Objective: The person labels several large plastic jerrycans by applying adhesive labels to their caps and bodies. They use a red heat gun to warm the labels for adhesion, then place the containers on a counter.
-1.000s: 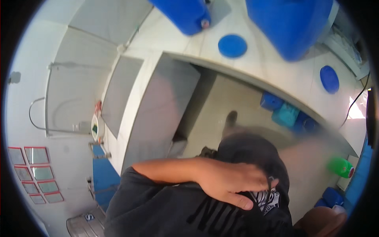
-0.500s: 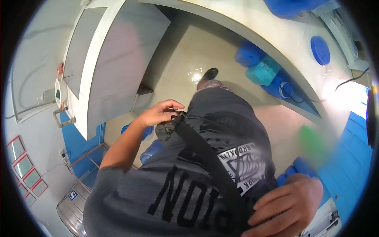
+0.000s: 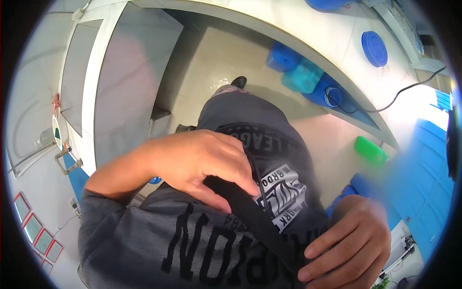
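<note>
A wide black strap point(image 3: 257, 224) runs slantwise across the dark grey printed shirt point(image 3: 202, 245). My left hand point(image 3: 207, 161) is closed round its upper part, thumb on one side and fingers on the other. A thin dark cord hangs beside those fingers. My right hand point(image 3: 353, 243) rests low at the right by the strap's lower end, fingers stretched and slightly apart, with nothing visible in them. Whether its fingertips touch the strap I cannot tell. Behind my left wrist shows a bit of a dark pouch-like thing point(image 3: 185, 128), mostly hidden.
A white counter point(image 3: 337, 29) curves across the top, with a round blue lid point(image 3: 374, 49) and a black cable point(image 3: 409, 91). Under it stand blue and teal jugs point(image 3: 303, 76). Grey panels point(image 3: 127, 72) rise at left. A green container point(image 3: 370, 150) lies at right beside blue wall tiles point(image 3: 418, 178).
My left hand has moved right and nearer, from the buckle area at the strap's upper end to a grip further down the strap. The right hand has stayed nearly in place.
</note>
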Demonstrator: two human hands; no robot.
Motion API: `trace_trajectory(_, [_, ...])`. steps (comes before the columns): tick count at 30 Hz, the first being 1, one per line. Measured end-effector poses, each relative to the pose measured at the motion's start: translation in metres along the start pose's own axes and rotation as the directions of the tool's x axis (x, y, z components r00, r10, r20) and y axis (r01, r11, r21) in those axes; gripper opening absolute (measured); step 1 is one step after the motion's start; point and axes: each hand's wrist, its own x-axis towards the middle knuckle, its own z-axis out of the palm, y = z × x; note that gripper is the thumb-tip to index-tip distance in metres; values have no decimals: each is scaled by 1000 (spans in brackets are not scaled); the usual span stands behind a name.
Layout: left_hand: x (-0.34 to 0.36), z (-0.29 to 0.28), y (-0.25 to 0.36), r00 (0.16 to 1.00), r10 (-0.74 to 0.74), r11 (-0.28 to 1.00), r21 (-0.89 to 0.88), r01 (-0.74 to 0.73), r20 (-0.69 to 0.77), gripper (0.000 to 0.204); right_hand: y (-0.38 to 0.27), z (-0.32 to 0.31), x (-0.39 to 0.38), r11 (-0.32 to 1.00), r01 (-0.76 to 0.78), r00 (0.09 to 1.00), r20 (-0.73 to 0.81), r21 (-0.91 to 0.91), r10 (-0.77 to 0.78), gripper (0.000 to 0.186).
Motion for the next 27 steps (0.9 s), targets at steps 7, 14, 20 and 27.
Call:
trace_trajectory(7, [17, -17, 7, 952, 277, 869, 455, -192, -128, 18, 7, 0, 11, 1000, -14, 999, -34, 3, 15, 12])
trace_trajectory(14, [49, -32, 18, 861, 377, 834, 530, -155, -341, 16, -7, -2, 10, 978, 103, 959, -244, -184, -147, 10])
trace_trajectory(20, [80, -37, 22, 888, 339, 816, 567, -113, -311, 20, -20, -12, 26, 922, 25, 928, -334, -385, -165, 5])
trace_trajectory(27, [110, -54, 22, 940, 270, 897, 409, -166, -209, 13, 5, -23, 40, 813, -66, 996, -82, -578, 23, 14])
